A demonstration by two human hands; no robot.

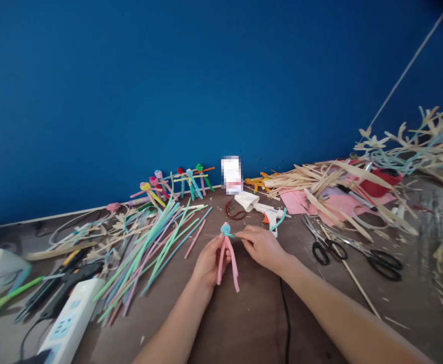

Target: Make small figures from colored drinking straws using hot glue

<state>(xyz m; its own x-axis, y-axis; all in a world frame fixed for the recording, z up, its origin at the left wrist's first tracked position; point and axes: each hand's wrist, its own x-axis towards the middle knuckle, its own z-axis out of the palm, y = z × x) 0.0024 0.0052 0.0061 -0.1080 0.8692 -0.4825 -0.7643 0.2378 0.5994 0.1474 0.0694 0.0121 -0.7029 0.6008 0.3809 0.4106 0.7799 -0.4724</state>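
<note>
pink fuzzy figure [232, 255], blue near its top, two legs [235, 275] dangling.

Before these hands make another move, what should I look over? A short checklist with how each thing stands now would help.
1. Pipe-cleaner figure held: ok, the left hand grips it below its blue head.
2. Green piece at its neck under control: ok, the right hand pinches its end.
3. Glue gun set down: ok, it lies on the table beyond the right hand.
4. Glue gun hot or cold: cannot tell.
5. Black-handled scissors out of the hands' way: ok, both pairs lie right of the right hand.
6. Loose pipe cleaners sorted: not ok, colours cross in a heap on the left.
</note>
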